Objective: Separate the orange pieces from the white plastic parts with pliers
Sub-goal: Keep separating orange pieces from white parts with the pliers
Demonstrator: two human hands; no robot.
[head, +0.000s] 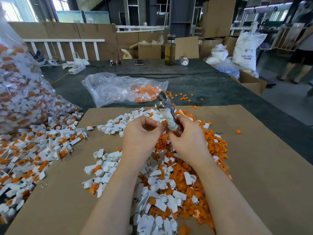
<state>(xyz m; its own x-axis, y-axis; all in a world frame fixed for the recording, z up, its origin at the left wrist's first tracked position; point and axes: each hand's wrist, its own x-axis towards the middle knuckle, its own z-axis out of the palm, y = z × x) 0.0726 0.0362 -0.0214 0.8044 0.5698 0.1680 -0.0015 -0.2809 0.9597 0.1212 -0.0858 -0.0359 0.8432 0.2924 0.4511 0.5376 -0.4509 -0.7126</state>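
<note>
Left: unsorted heap (39,145) on counter (211,85), spilling from bag. Centre: my left hand (140,133) pinches white part (160,123). My right hand (188,138) wraps pliers (166,112). I judge pinch insecure; part may slip, piece fly into sorted pile (194,150).

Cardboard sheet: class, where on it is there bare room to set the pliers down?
Bare cardboard sheet lies right of the orange pile, and at the near left corner, below the unsorted heap. The middle, under both hands, is crowded.
</note>
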